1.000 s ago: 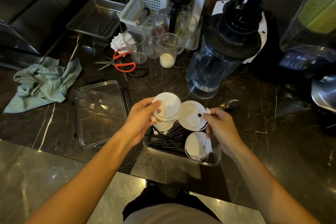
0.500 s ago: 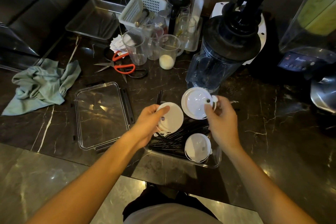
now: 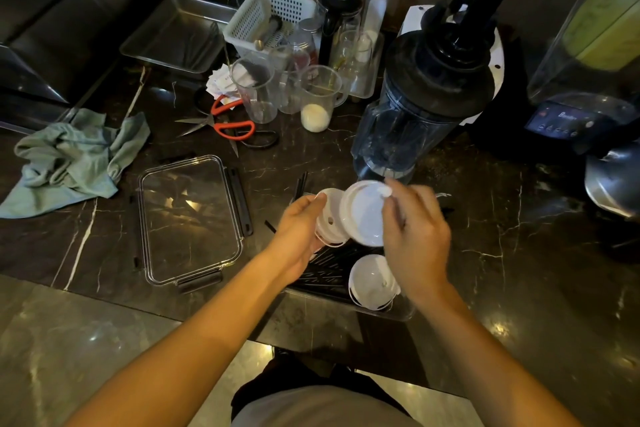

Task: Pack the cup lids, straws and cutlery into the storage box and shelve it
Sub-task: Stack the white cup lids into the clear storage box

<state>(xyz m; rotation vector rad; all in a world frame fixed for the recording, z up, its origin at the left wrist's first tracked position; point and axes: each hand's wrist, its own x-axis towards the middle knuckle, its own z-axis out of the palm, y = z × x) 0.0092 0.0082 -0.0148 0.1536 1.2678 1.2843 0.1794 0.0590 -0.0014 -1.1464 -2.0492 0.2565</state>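
My left hand [image 3: 299, 227] grips a small stack of white cup lids [image 3: 329, 225] above the clear storage box [image 3: 388, 314]. My right hand [image 3: 415, 236] pinches a single white cup lid [image 3: 363, 215] by its rim, tilted and overlapping the stack. Black straws [image 3: 325, 265] lie in the box, and another stack of white lids [image 3: 369, 282] sits at its right end. The box's clear lid [image 3: 188, 218] lies flat on the counter to the left. Two more black straws [image 3: 300, 185] poke out behind my left hand.
A blender jar [image 3: 415, 114] stands just behind my hands. Red-handled scissors [image 3: 228, 126], measuring cups [image 3: 317, 97], a white basket [image 3: 266, 15] and a metal tray [image 3: 176, 33] crowd the back. A green cloth [image 3: 74, 158] lies at the left. The counter's front edge is near the box.
My right hand has brought its single lid leftward against the stack held in my left hand, and both hands have come closer together above the box.
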